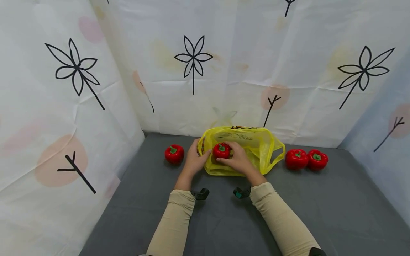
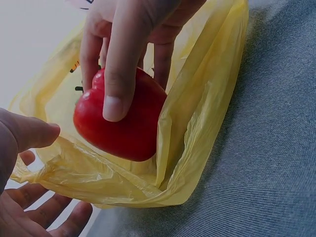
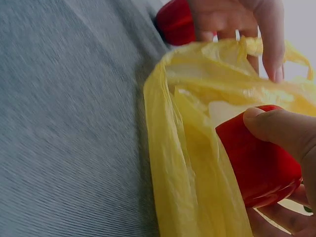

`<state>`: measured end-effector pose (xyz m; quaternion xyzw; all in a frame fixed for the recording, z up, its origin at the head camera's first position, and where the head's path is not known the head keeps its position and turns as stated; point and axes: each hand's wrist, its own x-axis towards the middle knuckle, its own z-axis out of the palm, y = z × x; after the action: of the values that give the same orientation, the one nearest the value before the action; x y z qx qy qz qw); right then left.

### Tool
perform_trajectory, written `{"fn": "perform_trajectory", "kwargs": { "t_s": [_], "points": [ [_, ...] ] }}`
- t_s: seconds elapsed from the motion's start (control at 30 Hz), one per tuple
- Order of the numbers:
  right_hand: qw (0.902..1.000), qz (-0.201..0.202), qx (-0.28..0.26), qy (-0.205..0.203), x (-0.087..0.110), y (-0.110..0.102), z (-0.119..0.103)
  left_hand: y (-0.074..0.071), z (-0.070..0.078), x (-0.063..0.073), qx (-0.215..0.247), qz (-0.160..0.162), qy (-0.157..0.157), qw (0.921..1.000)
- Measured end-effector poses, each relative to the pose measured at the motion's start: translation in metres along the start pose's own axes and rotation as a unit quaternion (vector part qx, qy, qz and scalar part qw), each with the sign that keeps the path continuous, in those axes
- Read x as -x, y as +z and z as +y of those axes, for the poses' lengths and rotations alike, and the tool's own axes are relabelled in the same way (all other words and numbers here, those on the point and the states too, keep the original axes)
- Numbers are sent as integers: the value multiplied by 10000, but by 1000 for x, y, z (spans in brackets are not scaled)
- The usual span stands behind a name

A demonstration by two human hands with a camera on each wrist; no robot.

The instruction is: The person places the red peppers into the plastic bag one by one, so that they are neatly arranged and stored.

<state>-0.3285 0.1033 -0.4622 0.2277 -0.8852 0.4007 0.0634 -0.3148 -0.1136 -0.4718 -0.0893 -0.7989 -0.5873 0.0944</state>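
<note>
A yellow plastic bag (image 1: 263, 146) lies with its mouth spread on the grey table. My right hand (image 1: 238, 158) grips a red bell pepper (image 1: 221, 151) at the bag's opening, thumb on one side and fingers on the other. In the left wrist view this pepper (image 2: 133, 133) is partly behind the bag's folded edge. My left hand (image 1: 194, 160) holds the bag's left rim, its thumb (image 2: 37, 132) on the inner side and fingers outside. Just left of that hand sits another red bell pepper (image 1: 174, 155), also partly seen in the right wrist view.
Two more red bell peppers (image 1: 296, 159) stand side by side to the right of the bag. A white patterned cloth (image 1: 224, 103) hangs behind and beside the grey table (image 1: 221, 227). Black wrist straps (image 1: 200, 194) are on both wrists.
</note>
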Motion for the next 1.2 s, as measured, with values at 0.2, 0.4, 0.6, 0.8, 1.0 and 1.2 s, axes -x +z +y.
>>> {"fn": "perform_trajectory", "kwargs": {
  "t_s": [0.2, 0.4, 0.6, 0.8, 1.0, 1.2],
  "points": [
    [9998, -60, 58, 157, -11, -1, 9, 2, 1, 2, -24, -6, 26, 10000],
    [9997, -24, 112, 206, -19, -1, 15, 5, 0, 2, -12, -76, 32, 10000],
    [9995, -119, 21, 293, -22, -2, 17, 6, 1, 2, 18, -88, 81, 9999],
    [9994, -146, 65, 319, -24, -2, 19, 7, 1, 3, 21, -114, 43, 9999],
    [9990, -217, 284, 268, -27, -2, 19, 6, -1, 2, 16, -97, 66, 9999],
    [9985, -232, 472, 156, -21, -11, 9, 1, -3, -1, -5, -46, 46, 10000]
  ]
}}
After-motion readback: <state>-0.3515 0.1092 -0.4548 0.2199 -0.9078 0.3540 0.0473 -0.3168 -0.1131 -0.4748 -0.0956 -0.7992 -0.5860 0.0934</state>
